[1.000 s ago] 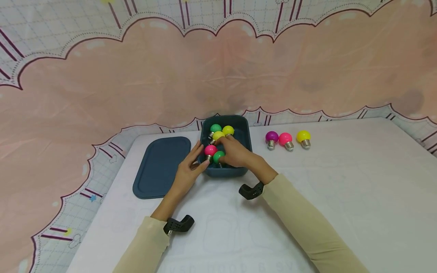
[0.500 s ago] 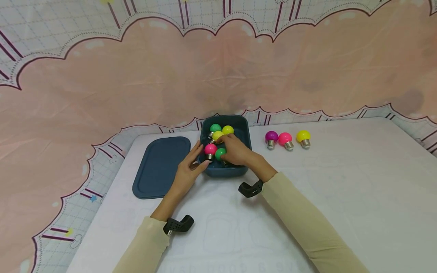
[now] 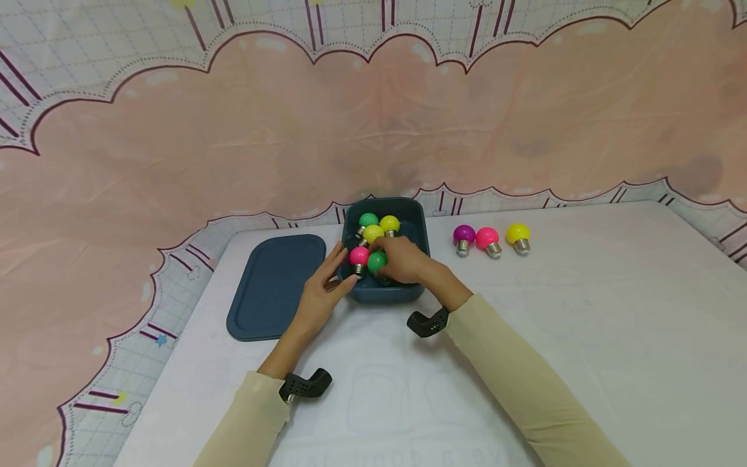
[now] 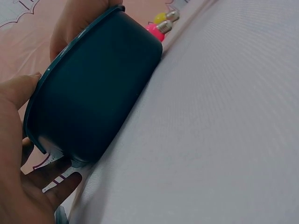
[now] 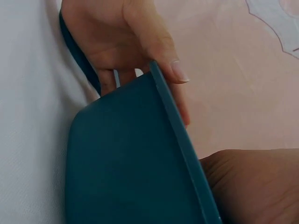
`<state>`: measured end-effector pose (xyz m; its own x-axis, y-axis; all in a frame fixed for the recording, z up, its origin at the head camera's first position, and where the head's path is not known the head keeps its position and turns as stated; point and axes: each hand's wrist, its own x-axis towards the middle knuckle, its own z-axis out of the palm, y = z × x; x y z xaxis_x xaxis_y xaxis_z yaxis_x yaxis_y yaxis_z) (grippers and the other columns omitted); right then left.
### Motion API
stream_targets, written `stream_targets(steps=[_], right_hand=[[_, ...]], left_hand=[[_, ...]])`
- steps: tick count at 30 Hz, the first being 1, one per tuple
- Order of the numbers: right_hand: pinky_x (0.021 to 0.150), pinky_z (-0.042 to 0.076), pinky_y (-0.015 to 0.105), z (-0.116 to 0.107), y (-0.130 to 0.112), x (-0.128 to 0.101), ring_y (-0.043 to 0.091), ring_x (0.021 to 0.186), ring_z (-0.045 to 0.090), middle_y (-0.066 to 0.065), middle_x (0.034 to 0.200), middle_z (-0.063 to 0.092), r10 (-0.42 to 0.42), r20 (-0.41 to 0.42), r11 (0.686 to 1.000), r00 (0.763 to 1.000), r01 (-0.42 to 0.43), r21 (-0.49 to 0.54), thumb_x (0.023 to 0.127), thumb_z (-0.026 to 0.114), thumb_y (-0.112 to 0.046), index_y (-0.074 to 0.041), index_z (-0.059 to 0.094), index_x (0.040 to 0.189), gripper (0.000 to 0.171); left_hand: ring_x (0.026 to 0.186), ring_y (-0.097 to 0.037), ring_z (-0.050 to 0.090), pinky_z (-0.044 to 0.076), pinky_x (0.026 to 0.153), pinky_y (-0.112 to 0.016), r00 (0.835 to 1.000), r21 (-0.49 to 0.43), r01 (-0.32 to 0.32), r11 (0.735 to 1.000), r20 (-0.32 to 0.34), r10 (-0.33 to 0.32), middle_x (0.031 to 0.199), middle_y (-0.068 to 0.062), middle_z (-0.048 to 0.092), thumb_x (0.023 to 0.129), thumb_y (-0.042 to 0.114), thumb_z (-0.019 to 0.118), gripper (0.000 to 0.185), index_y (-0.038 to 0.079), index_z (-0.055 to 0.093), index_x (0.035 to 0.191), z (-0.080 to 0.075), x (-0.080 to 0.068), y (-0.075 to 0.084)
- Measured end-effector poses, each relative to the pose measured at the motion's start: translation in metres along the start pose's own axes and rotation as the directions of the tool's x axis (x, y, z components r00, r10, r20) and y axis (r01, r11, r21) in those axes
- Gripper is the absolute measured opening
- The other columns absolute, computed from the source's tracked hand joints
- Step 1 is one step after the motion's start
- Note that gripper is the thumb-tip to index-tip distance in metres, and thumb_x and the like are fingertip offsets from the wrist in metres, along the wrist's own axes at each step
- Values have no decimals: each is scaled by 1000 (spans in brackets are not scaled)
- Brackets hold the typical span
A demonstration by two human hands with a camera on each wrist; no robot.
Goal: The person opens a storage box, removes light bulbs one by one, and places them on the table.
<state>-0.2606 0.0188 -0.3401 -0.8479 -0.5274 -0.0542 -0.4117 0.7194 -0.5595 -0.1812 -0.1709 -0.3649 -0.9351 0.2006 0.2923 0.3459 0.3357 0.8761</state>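
Inside the dark blue-green container (image 3: 388,295), my right hand (image 3: 405,261) grips a green light bulb (image 3: 377,262), its base hidden by the hand and shadow. Just left of that bulb sits a pink bulb (image 3: 358,257). Farther back lie a yellow bulb (image 3: 373,234), another yellow bulb (image 3: 390,224) and a second green bulb (image 3: 368,219). My left hand (image 3: 321,285) rests against the container's left front corner, thumb at the rim and fingers extended along the outer wall. The left wrist view shows the left fingers (image 4: 65,189) spread by the container's outside.
A flat dark blue lid (image 3: 274,285) lies left of the container on the white tablecloth (image 3: 583,337). To the right lie a purple bulb (image 3: 464,235), a pink bulb (image 3: 487,238) and a yellow bulb (image 3: 518,234). A patterned cloth backdrop (image 3: 373,123) stands behind.
The green bulb in my right hand has shifted slightly right, away from the pink bulb, and its base has swung toward the right. My left hand stays at the container's corner.
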Motion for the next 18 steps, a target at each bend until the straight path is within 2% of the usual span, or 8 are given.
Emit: stream_targets(steps=[9,18], right_hand=[[95,47,39,-7,1,-6,26,109,55,11,124,60,-97,-103,994,990,102,46,87,71,-13,-5,57,129,45],[92,49,40,-25,5,-18,28,109,54,15,126,55,-121,-210,991,970,131,34,87,71,-14,-7,55,133,49]], left_hand=[[139,-27,27,37,103,-49,1000,2,-1,1000,12,1,155,-12,24,95,10,61,56,2,38,145,0,0,-1],[140,-27,26,36,103,-50,1000,-4,4,1000,6,-4,156,-12,23,95,12,61,57,2,38,146,-1,0,-2]])
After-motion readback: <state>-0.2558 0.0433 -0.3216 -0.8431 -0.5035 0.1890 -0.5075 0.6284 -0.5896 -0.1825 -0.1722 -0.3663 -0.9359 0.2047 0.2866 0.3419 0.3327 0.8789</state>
